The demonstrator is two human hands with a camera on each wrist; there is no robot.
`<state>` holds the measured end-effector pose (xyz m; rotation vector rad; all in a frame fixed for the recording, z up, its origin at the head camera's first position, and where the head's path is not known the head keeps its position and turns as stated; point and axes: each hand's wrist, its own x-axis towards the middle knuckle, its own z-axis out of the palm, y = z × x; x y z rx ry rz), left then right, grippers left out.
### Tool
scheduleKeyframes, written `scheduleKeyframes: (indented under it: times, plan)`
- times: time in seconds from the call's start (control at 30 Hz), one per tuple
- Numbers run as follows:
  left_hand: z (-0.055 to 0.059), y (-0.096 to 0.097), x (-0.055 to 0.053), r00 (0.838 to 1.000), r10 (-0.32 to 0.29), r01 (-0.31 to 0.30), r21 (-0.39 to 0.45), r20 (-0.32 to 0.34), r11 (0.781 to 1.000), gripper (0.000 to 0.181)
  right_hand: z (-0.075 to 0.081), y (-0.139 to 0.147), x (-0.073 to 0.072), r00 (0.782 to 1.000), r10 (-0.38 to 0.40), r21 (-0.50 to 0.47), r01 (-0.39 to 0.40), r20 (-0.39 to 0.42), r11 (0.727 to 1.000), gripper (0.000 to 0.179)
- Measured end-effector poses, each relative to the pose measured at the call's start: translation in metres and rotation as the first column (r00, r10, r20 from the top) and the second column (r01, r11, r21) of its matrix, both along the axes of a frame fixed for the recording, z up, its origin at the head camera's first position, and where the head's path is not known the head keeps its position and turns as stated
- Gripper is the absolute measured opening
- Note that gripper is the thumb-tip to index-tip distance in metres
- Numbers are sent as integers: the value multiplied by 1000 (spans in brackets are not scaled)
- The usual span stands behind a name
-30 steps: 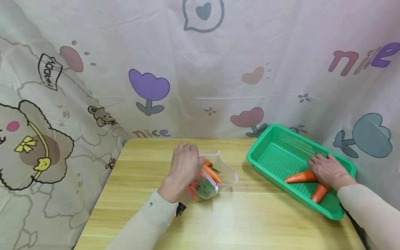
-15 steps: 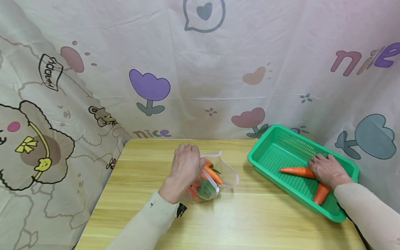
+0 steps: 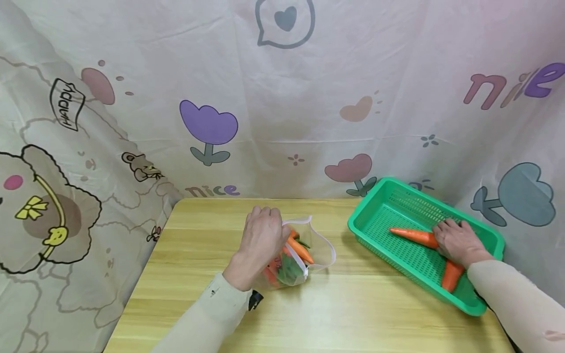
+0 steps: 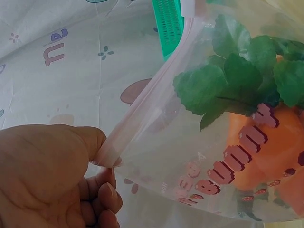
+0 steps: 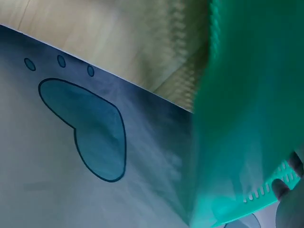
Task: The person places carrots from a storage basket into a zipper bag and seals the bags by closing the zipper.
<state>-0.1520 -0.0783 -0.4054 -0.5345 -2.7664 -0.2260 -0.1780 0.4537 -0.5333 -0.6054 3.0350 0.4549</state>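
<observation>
My left hand (image 3: 260, 235) pinches the pink-edged rim of a clear zip bag (image 4: 161, 142) between thumb and fingers. The bag's mouth gapes toward the right, and a carrot (image 3: 300, 251) shows inside it with green leaves (image 4: 232, 71) and other orange pieces. Over on the right, my right hand (image 3: 459, 241) reaches into a green plastic basket (image 3: 375, 193) and grips a carrot (image 3: 412, 236) by its thick end, the tip pointing left. A second carrot (image 3: 452, 275) lies below that hand, its upper part covered. In the right wrist view, the basket wall hides most of the hand.
Both the bag and the basket stand on a light wooden table (image 3: 335, 314). A printed cloth (image 3: 282, 98) hangs behind the table and along the left side. The basket's raised walls surround the right hand.
The gripped carrot's tip has swung up and leftward in the basket as the right hand turns and shifts slightly left. The left hand and bag have stayed in place.
</observation>
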Motion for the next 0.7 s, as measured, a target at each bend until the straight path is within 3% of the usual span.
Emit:
scheduleKeyframes:
  times: [0.2,0.37,0.53,0.7]
  plan:
    - [-1,1,1,999,-9,9,17,-32,1000,38,-7,-1,5,997,-73,-42,73,1,996,56]
    - [0,2,1,1000,-1,1,32,7,999,37,-11,0,5,993,-115,-158,112,-13,981,53]
    - [0,1,1,1000,-10,9,33,11,999,35,1,-1,1,993,-94,-261,72,-73,963,50]
    - [0,-1,1,1000,-22,22,26,-2,999,35,22,-3,-6,984,-51,-203,14,-173,979,45]
